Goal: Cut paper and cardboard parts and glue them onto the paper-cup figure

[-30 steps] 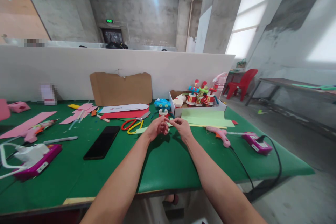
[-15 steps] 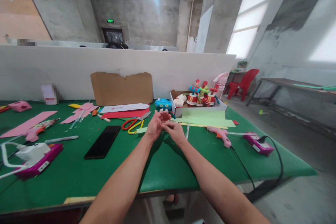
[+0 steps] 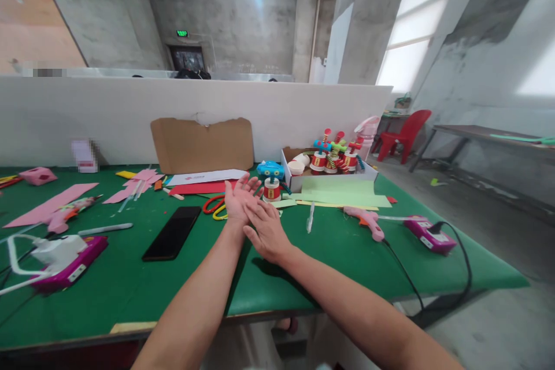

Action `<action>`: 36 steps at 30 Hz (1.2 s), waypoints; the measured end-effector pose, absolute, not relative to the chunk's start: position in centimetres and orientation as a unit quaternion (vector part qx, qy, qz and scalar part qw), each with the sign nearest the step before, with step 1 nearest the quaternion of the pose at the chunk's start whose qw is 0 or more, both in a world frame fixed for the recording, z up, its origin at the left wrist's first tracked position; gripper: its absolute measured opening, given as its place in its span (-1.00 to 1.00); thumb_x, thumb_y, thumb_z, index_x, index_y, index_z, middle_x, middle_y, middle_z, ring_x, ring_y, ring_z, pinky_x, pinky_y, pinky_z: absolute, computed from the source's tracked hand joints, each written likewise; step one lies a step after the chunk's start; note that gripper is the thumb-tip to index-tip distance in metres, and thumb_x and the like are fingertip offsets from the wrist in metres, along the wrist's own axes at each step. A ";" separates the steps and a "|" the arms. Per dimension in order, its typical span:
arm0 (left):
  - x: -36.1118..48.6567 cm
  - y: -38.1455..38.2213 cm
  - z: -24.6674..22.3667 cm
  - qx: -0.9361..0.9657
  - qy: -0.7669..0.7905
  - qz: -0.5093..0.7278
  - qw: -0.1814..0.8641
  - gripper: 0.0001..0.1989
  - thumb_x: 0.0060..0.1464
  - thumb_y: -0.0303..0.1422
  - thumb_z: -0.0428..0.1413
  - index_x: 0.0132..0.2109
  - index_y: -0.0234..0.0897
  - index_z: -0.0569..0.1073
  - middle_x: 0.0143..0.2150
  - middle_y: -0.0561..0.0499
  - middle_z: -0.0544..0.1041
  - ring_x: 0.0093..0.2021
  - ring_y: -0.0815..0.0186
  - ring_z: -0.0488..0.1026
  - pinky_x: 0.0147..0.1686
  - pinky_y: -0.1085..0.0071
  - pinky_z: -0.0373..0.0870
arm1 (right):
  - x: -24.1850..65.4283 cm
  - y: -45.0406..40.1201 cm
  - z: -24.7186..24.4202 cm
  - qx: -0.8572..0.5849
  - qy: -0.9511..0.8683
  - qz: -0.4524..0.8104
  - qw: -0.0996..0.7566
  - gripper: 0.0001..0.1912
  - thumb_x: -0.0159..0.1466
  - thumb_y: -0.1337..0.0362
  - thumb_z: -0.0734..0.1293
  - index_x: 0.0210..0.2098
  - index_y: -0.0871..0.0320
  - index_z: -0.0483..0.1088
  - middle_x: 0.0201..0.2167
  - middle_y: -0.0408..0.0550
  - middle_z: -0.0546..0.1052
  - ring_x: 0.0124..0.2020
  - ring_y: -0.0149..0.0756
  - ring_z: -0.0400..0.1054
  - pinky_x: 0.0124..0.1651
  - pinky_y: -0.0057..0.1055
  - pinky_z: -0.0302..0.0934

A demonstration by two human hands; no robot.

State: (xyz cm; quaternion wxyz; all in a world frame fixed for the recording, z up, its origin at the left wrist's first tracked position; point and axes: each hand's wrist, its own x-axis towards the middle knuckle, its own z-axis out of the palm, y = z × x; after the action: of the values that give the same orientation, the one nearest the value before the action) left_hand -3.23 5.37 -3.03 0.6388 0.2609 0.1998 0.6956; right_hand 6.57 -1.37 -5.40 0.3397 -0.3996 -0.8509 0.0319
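My left hand (image 3: 237, 203) is palm up over the table, its fingers spread and nothing held in it. Across its palm lie the stretched fingers of my right hand (image 3: 269, 232), palm down and flat. Just beyond them stands a small figure made of a red and white paper cup (image 3: 272, 189) with a blue head (image 3: 271, 170) that has eyes. Partly behind my left hand are scissors (image 3: 219, 211) with one red and one yellow handle; their blades are hidden. A pen (image 3: 310, 218) lies to the right of my right hand.
A white box (image 3: 332, 180) holds several cup figures, with green paper (image 3: 342, 192) before it. Corded pink glue guns (image 3: 368, 222) lie at both sides, near purple power strips (image 3: 429, 235). A black phone (image 3: 172, 233) lies left of my arms. Cardboard (image 3: 203, 145) leans on the partition.
My hands have moved left and toward me, away from the blue-headed figure, whose cup now shows. My right fingers went from pinched together to stretched flat on my left palm.
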 end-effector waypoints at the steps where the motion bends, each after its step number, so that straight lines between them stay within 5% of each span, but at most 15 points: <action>1: -2.7 5.2 -3.0 0.264 0.200 0.686 0.648 -0.45 0.15 0.06 -0.25 -0.18 -0.26 0.43 -0.25 -0.10 0.52 -0.23 0.27 0.48 -0.18 0.28 0.41 | 6.7 -1.2 -5.4 -0.409 -0.848 0.037 0.336 -0.44 0.33 0.08 0.09 0.28 0.12 0.07 0.26 -0.03 0.20 0.28 -0.11 -0.09 0.29 -0.09 -0.27; 5: -1.5 4.8 -2.9 0.274 0.199 0.646 0.683 -0.45 0.18 0.03 -0.27 -0.17 -0.28 0.42 -0.24 -0.11 0.52 -0.26 0.25 0.49 -0.18 0.24 0.42 | 6.8 -0.7 -5.4 -0.464 -0.824 0.063 0.320 -0.40 0.34 0.07 0.05 0.31 0.15 -0.04 0.33 -0.02 0.04 0.32 -0.09 -0.18 0.29 -0.05 -0.31; 9: -3.1 5.6 -3.0 0.261 0.202 0.692 0.642 -0.43 0.16 0.06 -0.28 -0.17 -0.25 0.43 -0.18 -0.11 0.50 -0.17 0.25 0.47 -0.13 0.26 0.39 | 6.8 -0.5 -5.5 -0.423 -0.846 0.080 0.313 -0.48 0.34 0.09 0.08 0.26 0.05 0.10 0.27 -0.09 0.19 0.31 -0.11 -0.15 0.29 -0.03 -0.34; 14: -5.1 6.7 -3.4 0.238 0.213 0.733 0.600 -0.48 0.14 0.06 -0.23 -0.20 -0.22 0.43 -0.21 -0.10 0.50 -0.19 0.25 0.46 -0.17 0.29 0.37 | 9.8 1.7 -4.6 -0.514 -0.775 0.038 0.366 -0.71 0.31 0.17 0.19 -0.27 0.12 0.52 -0.16 0.00 0.54 -0.02 -0.19 0.29 0.09 -0.24 0.02; 19: -4.5 6.8 -3.7 0.258 0.218 0.729 0.596 -0.51 0.11 0.04 -0.16 -0.23 -0.25 0.43 -0.31 -0.07 0.51 -0.29 0.28 0.46 -0.23 0.32 0.35 | 13.0 3.1 -4.2 -0.671 -0.713 0.018 0.203 -0.77 0.25 0.20 0.27 -0.36 0.14 0.54 -0.32 0.07 0.56 -0.18 -0.13 0.36 -0.17 -0.30 0.09; 27: -3.8 6.6 -3.6 0.277 0.225 0.707 0.611 -0.55 0.11 0.00 -0.12 -0.26 -0.27 0.43 -0.39 -0.03 0.51 -0.37 0.31 0.46 -0.26 0.33 0.35 | 9.6 2.0 -4.6 -0.644 -0.752 -0.045 0.138 -0.44 0.16 -0.15 0.25 -0.31 0.25 0.55 -0.27 0.23 0.53 -0.12 -0.01 0.35 -0.12 -0.22 0.10; 33: -3.7 6.4 -3.4 0.276 0.236 0.698 0.618 -0.58 0.12 -0.04 -0.11 -0.28 -0.29 0.43 -0.43 -0.02 0.51 -0.42 0.34 0.46 -0.30 0.37 0.36 | 9.3 2.5 -5.2 -0.639 -0.754 0.034 0.146 -0.82 0.22 0.22 0.31 -0.33 0.17 0.52 -0.25 0.09 0.54 -0.19 -0.19 0.39 -0.24 -0.39 0.15; 36: -3.5 6.3 -3.4 0.286 0.250 0.691 0.615 -0.59 0.09 -0.03 -0.06 -0.30 -0.30 0.43 -0.46 0.00 0.50 -0.45 0.35 0.45 -0.31 0.37 0.36 | 9.3 2.7 -5.7 -0.639 -0.750 0.055 0.161 -0.83 0.24 0.37 0.24 -0.28 0.19 0.49 -0.22 0.11 0.53 -0.18 -0.19 0.40 -0.25 -0.40 0.16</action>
State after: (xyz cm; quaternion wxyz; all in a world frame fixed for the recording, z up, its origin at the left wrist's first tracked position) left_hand -3.55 6.32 -3.42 0.6148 0.2856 0.2502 0.6913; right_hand 9.30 2.68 -5.69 0.1610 -0.6391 -0.7501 0.0547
